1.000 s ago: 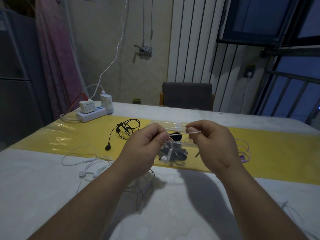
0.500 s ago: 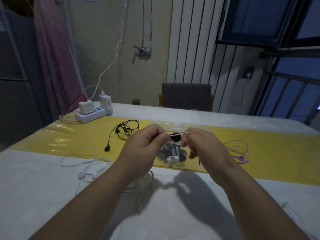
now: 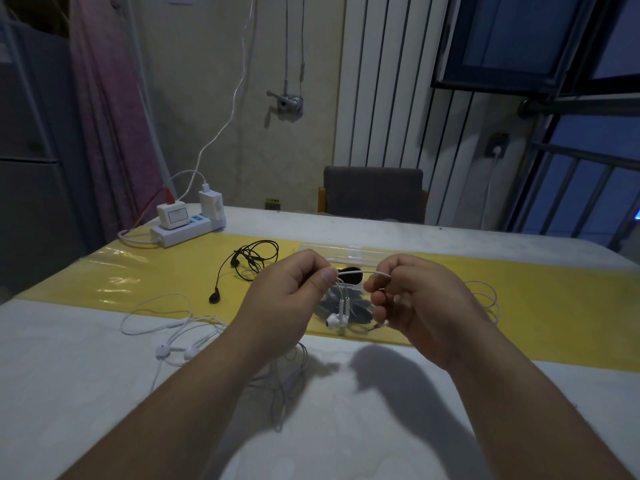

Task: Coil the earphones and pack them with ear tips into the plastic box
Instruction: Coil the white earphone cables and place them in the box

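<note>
Above the table's middle, my left hand (image 3: 289, 296) and my right hand (image 3: 420, 299) both pinch the cable of a white earphone set (image 3: 337, 318). A short stretch of cable runs taut between them. The two earbuds dangle below my left thumb, and the plug end pokes out under my right fingers. More of the same cable trails under my left wrist onto the table. Just behind my hands lies a clear plastic box (image 3: 346, 255) on the yellow mat, with dark ear tips (image 3: 360, 308) partly hidden behind the earbuds.
Black earphones (image 3: 247, 263) lie tangled on the yellow mat (image 3: 554, 306) at the left. Another white pair (image 3: 173, 336) sprawls on the white tabletop, and a pale purple pair (image 3: 485, 297) lies behind my right hand. A power strip with chargers (image 3: 188, 221) sits at the back left. A chair (image 3: 374, 194) stands behind the table.
My right hand moved in toward my left hand and then out a little again, drawing the cable between them. The earbuds hang lower under my left hand.
</note>
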`<act>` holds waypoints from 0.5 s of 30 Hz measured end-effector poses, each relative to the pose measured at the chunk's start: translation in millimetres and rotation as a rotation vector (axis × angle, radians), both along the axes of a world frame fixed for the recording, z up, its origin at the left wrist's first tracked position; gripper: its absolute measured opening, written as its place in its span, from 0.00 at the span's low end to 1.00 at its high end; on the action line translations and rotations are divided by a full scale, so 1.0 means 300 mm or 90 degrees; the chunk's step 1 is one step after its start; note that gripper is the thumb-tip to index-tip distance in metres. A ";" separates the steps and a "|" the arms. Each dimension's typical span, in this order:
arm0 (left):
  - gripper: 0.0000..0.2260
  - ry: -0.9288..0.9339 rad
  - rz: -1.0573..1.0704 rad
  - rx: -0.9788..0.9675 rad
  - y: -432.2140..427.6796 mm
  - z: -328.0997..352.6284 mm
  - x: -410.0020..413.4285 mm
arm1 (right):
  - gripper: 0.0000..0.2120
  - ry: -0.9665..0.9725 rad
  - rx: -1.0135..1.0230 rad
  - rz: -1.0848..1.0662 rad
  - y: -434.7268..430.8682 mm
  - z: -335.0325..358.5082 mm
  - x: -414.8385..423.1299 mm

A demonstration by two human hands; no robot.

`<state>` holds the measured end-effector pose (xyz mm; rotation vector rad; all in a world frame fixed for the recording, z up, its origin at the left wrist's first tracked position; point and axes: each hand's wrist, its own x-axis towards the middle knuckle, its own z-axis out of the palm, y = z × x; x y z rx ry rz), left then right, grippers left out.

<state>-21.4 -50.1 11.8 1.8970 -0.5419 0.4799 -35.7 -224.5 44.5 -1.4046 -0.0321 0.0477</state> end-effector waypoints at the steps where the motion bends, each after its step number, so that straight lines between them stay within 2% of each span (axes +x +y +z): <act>1: 0.09 0.004 0.004 0.002 0.000 0.001 -0.001 | 0.13 0.003 0.001 0.006 -0.002 0.002 -0.004; 11: 0.09 0.011 0.018 -0.010 -0.002 -0.001 0.003 | 0.13 -0.104 -0.233 0.002 0.025 -0.023 -0.004; 15: 0.08 -0.005 0.025 -0.001 -0.001 0.000 0.005 | 0.12 -0.101 -0.191 0.104 0.033 -0.016 -0.025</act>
